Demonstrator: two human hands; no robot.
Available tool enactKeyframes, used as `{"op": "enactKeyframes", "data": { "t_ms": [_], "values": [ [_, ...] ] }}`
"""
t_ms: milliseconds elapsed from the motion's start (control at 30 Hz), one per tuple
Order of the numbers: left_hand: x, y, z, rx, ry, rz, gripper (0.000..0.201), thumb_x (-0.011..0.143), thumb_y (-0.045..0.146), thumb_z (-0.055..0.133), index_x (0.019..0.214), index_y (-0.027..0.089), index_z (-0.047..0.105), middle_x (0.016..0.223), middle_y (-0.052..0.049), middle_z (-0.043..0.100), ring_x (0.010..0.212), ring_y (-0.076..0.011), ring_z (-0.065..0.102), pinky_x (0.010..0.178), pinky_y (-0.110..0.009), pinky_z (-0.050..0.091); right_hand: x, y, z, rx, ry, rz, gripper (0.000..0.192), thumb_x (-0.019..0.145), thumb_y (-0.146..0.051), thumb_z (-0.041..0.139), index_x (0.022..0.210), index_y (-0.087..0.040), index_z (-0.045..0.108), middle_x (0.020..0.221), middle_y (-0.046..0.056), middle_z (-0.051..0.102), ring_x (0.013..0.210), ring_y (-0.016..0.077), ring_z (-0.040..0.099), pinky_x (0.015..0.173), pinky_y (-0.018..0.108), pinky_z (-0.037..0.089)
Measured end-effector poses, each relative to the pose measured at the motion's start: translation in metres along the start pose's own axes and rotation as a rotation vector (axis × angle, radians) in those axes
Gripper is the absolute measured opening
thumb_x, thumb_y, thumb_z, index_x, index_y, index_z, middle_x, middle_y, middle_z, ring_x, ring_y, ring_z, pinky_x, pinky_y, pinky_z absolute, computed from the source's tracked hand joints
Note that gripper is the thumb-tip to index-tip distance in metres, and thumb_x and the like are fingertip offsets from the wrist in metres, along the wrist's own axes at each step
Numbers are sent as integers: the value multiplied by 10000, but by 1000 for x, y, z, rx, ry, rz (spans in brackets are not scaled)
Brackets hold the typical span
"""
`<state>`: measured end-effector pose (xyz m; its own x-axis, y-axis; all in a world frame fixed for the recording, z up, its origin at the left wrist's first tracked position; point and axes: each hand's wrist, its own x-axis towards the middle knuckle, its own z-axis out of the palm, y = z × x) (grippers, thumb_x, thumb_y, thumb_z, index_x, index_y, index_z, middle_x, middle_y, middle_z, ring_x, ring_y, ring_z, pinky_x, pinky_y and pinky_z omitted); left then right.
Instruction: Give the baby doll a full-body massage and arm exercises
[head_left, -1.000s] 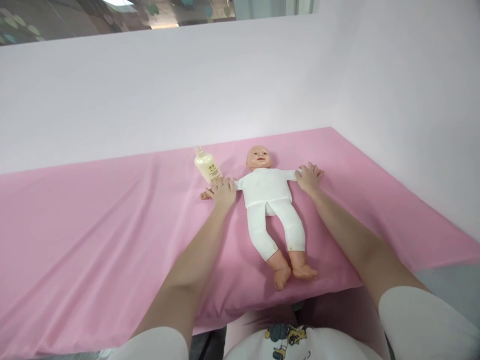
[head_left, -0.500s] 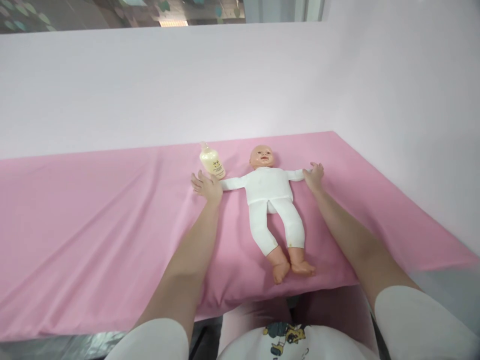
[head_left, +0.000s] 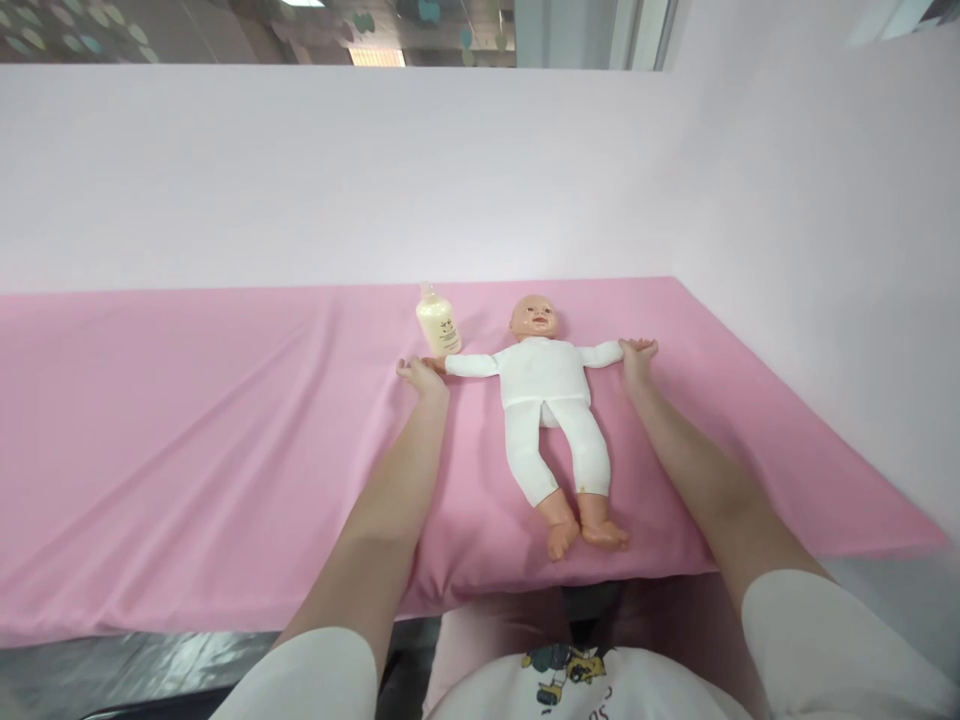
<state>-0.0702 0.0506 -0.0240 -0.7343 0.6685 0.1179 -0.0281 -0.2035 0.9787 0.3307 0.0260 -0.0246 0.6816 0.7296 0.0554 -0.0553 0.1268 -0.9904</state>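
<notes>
I see the doll [head_left: 546, 400] lying face up on the pink counter [head_left: 187, 420], long axis running away from me, arms spread sideways, my left hand [head_left: 424, 376] and right hand [head_left: 637, 356] each holding a doll hand in loosely curled fingers

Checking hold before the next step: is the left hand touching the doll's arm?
Touching. The head view shows the left hand closed around the end of the doll's outstretched sleeve, no gap between them. The bottle stands just behind.
</notes>
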Motion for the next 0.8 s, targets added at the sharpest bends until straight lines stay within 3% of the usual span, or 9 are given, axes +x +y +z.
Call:
{"op": "enactKeyframes", "data": {
  "t_ms": [100, 233, 300, 433, 500, 600, 800],
  "values": [
    [-9, 4, 6, -56, 52, -104, 297, 992, 325, 337, 1275, 234, 354, 1195, -105, 553, 1129, -225, 646, 991, -421, 547, -1, 3, 5, 31, -81, -26, 820, 802, -331, 652, 1496, -271, 219, 1520, 151, 443, 1382, 223, 542, 1127, 455, 494],
    [-38, 10, 19, -113, -24, -97, 335, 1002, 323, 385, 1319, 261, 296, 1331, -112, 544, 1197, -183, 642, 958, -313, 564, -5, 3, 9, -27, -240, -75, 889, 827, -379, 636, 1564, -242, 160, 1603, 163, 375, 1435, 222, 487, 1131, 449, 482],
    [-56, 10, 25, -120, -140, -82, 449, 982, 296, 470, 1374, 255, 254, 1418, -134, 528, 1224, -183, 636, 962, -289, 562, -8, 2, 10, -88, -288, -120, 954, 822, -373, 643, 1592, -198, 107, 1633, 185, 334, 1469, 229, 444, 1154, 449, 451],
    [-83, 12, 32, 57, -502, 39, 748, 880, 206, 666, 1466, 175, 201, 1490, -206, 501, 1287, -245, 599, 1066, -347, 520, -14, -2, 10, -223, -358, -227, 1029, 809, -371, 674, 1613, -171, 64, 1684, 201, 229, 1530, 256, 345, 1200, 472, 384],
    [-89, 15, 32, 175, -566, 118, 774, 856, 195, 700, 1477, 141, 241, 1465, -216, 532, 1274, -261, 607, 1097, -379, 501, -17, -6, 8, -259, -404, -271, 1018, 815, -381, 674, 1611, -172, 74, 1705, 196, 167, 1560, 258, 281, 1227, 474, 337],
    [-91, 20, 33, 270, -557, 158, 724, 908, 190, 618, 1521, 105, 242, 1444, -214, 564, 1271, -255, 618, 1125, -396, 475, -21, -13, 6, -315, -414, -281, 987, 833, -383, 659, 1592, -153, 72, 1697, 220, 169, 1567, 280, 261, 1236, 502, 298],
    [-91, 22, 36, 350, -484, 112, 733, 922, 120, 493, 1576, 35, 173, 1440, -217, 577, 1284, -235, 613, 1169, -372, 420, -27, -21, 7, -449, -390, -375, 930, 861, -438, 654, 1569, -122, 142, 1655, 235, 248, 1561, 316, 234, 1236, 524, 270]
  ]
}}
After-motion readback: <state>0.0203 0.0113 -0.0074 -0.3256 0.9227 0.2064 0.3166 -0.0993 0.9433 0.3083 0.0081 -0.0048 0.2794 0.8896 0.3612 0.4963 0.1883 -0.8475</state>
